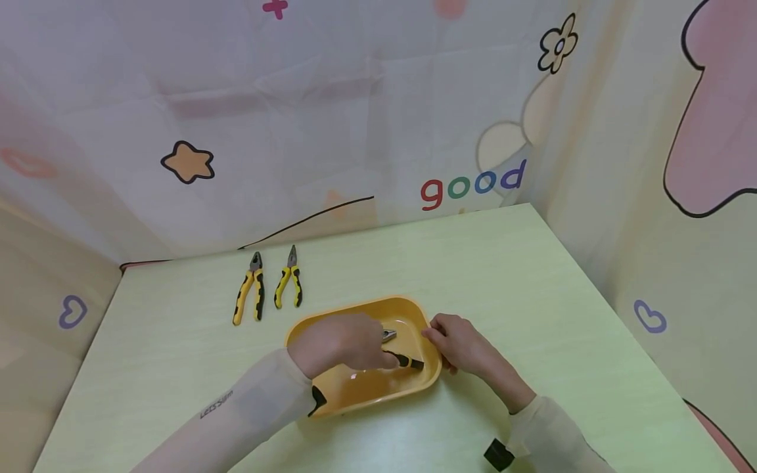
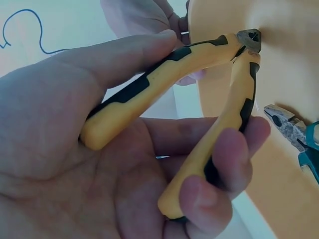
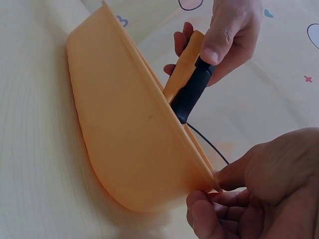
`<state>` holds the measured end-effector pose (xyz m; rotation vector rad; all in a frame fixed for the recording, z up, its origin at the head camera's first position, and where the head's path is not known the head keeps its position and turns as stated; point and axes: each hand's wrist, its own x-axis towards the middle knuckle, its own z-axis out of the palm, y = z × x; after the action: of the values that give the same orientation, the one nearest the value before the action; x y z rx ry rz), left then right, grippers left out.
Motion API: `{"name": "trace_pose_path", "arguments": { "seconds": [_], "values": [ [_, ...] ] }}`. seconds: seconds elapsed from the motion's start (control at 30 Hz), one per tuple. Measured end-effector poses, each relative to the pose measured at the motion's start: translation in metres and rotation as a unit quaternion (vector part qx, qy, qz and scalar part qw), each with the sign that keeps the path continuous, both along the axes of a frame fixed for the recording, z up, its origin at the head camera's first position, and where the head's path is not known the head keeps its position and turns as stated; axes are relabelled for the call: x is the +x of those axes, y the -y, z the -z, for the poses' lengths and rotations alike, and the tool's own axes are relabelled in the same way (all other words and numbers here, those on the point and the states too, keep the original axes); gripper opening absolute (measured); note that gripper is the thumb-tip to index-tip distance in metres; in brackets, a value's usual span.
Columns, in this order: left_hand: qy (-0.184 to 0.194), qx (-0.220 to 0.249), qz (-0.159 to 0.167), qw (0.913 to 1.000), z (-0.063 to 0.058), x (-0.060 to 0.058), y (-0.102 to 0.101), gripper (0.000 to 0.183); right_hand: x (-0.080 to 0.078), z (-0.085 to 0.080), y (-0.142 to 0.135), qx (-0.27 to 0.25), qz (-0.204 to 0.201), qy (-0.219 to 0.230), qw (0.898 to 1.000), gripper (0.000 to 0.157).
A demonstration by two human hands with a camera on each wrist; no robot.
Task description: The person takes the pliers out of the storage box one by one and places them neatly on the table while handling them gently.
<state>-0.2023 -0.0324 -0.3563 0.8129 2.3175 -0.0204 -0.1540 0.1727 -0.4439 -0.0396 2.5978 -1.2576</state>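
My left hand point(image 1: 351, 338) reaches into a yellow plastic tray point(image 1: 369, 399) and holds a pair of pliers point(image 2: 134, 102) with yellow-and-black handles. The handles stand spread apart, one under the thumb and the other hooked by curled fingers. In the left wrist view, the short metal head of these pliers is close to the tray's inner surface. A second pair of pliers with teal handles point(image 2: 286, 124) lies in the tray, mostly hidden from the head view by my left hand. My right hand point(image 1: 461, 341) pinches the tray's right rim between thumb and fingers.
On the pale green table point(image 1: 503, 263), combination pliers point(image 1: 258, 292) and smaller long-nose pliers point(image 1: 292, 259) lie side by side behind the tray, to the left. A printed cloth point(image 1: 296, 144) hangs along the table's back edge, with more cloth at both sides.
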Motion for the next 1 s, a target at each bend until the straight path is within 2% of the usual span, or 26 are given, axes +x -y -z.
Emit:
{"name": "trace_pose_path", "arguments": {
  "seconds": [0.27,0.53,0.7,0.87,1.0],
  "values": [
    [-0.017,-0.004,0.029,0.9994,-0.0040,-0.0007,-0.0075,0.045,0.0000,-0.0001,-0.0009,-0.006,0.000,-0.004,1.000,0.022],
    [-0.063,-0.009,0.050,0.9967,-0.0056,0.0032,-0.0091,0.042,0.0012,0.0007,-0.0003,-0.007,0.002,0.000,1.000,0.022],
    [-0.082,-0.014,0.057,0.9949,-0.0056,0.0069,-0.0083,0.045,0.0018,0.0008,0.0005,-0.007,0.002,0.000,1.000,0.022],
    [-0.091,0.000,0.056,0.9943,-0.0059,0.0084,-0.0067,0.039,0.0012,0.0010,0.0006,-0.006,0.003,0.001,1.000,0.023],
    [-0.102,0.012,0.063,0.9927,-0.0055,0.0086,-0.0057,0.046,0.0011,0.0007,0.0003,-0.008,0.002,0.000,1.000,0.023]
  ]
}}
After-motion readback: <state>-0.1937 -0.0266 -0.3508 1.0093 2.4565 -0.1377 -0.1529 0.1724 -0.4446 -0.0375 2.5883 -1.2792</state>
